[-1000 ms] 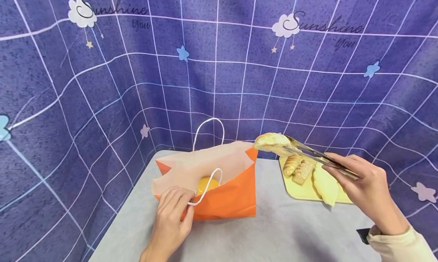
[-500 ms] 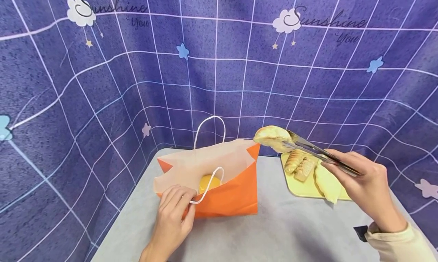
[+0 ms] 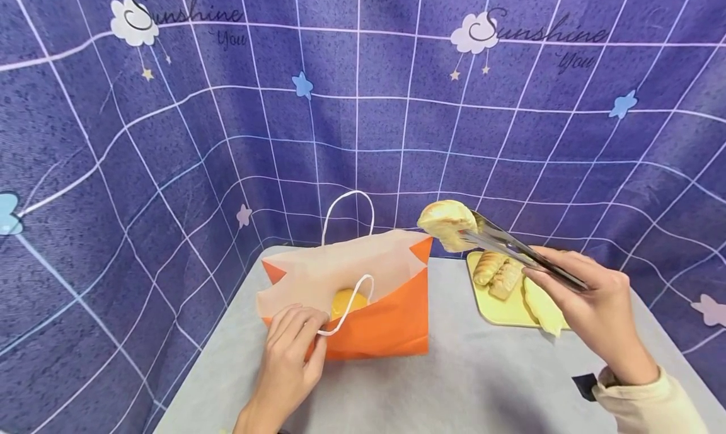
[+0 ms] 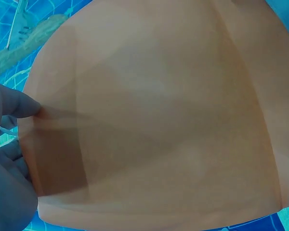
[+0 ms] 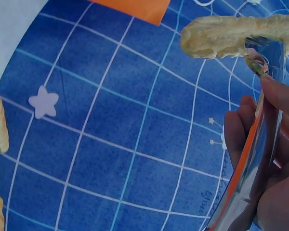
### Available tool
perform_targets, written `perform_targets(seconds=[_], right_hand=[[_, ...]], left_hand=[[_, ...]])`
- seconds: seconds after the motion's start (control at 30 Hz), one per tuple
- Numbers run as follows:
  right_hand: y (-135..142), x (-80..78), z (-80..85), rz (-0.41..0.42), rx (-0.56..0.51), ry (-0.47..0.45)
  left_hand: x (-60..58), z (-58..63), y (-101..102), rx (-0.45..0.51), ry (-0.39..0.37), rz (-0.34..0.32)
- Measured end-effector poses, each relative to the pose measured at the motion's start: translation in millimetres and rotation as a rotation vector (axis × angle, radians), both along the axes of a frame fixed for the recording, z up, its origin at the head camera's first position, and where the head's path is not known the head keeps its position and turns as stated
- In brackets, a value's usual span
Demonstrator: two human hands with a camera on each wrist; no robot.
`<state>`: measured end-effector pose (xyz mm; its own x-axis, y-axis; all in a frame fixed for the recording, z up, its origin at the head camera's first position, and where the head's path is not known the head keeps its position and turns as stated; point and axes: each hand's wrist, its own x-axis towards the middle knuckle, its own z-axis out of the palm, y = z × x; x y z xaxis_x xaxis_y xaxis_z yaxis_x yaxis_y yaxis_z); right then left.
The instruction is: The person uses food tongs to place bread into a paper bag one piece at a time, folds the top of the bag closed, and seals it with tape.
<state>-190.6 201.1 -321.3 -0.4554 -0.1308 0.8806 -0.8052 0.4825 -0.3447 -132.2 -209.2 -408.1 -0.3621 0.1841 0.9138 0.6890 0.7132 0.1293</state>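
An orange paper bag [image 3: 391,324] with a pale inside and white rope handles stands on the table, its mouth gaping. My left hand [image 3: 292,361] pinches the bag's near rim at the left; in the left wrist view the thumb [image 4: 19,103] lies against that edge. Something round and yellow [image 3: 347,300] shows inside the bag. Metal tongs [image 3: 513,245] are gripped in my right hand [image 3: 595,302]. Between the tongs' tips hangs a golden piece of bread [image 3: 448,220], in the air just above the bag's right end. The right wrist view shows this bread [image 5: 216,36] side-on.
A yellow tray [image 3: 493,317] stands on the grey table [image 3: 465,383] to the right, partly behind my right hand. On it lie a ridged bread roll [image 3: 489,268], a flat pastry [image 3: 506,279] and a pale long bread [image 3: 541,305]. A blue grid-patterned curtain [image 3: 386,119] surrounds the table.
The tongs and bread have risen a little and shifted slightly left, and the bread has tilted. My left hand still holds the bag's rim in the same place.
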Motion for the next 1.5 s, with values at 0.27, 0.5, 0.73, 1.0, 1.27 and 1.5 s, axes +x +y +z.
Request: perform_targets(seconds=[0.27,0.5,0.73,1.0,1.27,1.5], right_hand=[[-23,3.4,6.9,0.088,-0.054,-0.026],[-45,10.6,14.7,0.139,-0.072,-0.088],[-66,12.6,20.2,0.207,-0.037,-0.110],[-79,-1.7,16.7,0.231,0.034,-0.099],[-77,-23.1,-0.4,0.211,0.107,-0.176],[-77,-24.7,-4.0,0.178,0.121,-0.196]], left_hand=[[-1.3,1.3,1,0.001,-0.004,0.002],[-0.4,1.3,1,-0.003,-0.003,0.010],[0.2,1.0,1,-0.004,0.002,0.015],[0.7,0.6,1,-0.006,0.001,0.009],[-1.4,1.0,2,-0.002,0.001,0.012],[-2.4,1.0,3,0.001,0.003,0.005]])
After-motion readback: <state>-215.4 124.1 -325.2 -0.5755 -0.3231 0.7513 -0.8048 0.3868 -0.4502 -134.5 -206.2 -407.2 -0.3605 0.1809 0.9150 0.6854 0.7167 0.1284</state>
